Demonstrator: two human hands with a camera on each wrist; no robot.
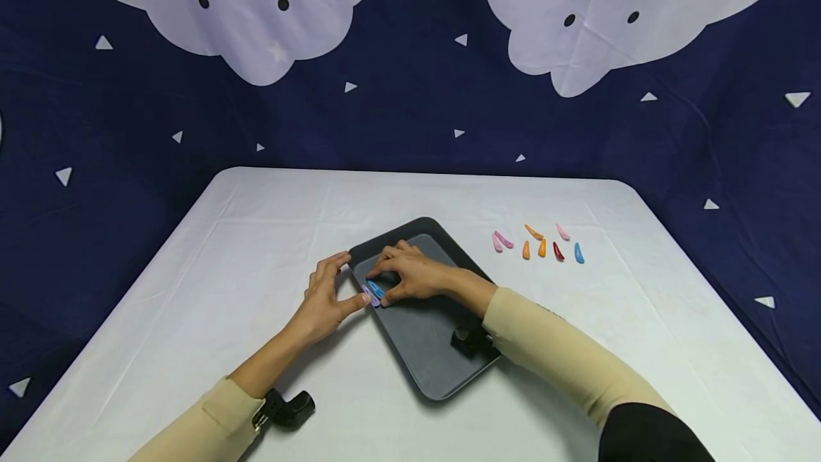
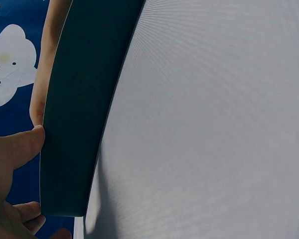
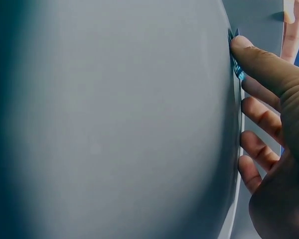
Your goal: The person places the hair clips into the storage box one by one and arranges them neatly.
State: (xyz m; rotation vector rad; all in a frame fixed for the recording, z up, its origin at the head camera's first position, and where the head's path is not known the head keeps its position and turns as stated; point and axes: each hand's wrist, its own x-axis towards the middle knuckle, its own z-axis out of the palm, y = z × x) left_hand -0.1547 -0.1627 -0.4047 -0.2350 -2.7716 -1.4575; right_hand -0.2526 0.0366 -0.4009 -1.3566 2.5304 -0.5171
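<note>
My right hand (image 1: 410, 273) reaches into a dark grey rectangular tray (image 1: 428, 355) and pinches a blue hair clip (image 1: 375, 289) by its ends, between thumb and index finger. That clip lies along the tray's left side, right beside a purple hair clip (image 1: 368, 296). In the right wrist view the blue clip (image 3: 237, 69) shows partly behind the thumb. At the tray's left rim is my left hand (image 1: 326, 301), fingers extended toward the far left corner. Its thumb (image 2: 32, 139) touches the rim in the left wrist view.
To the right of the tray, several loose hair clips lie on the white tablecloth (image 1: 641, 319): pink ones (image 1: 503, 239), orange ones (image 1: 541, 247), a red one (image 1: 558, 252) and a blue one (image 1: 579, 253). A navy curtain (image 1: 410, 113) with clouds hangs behind the table.
</note>
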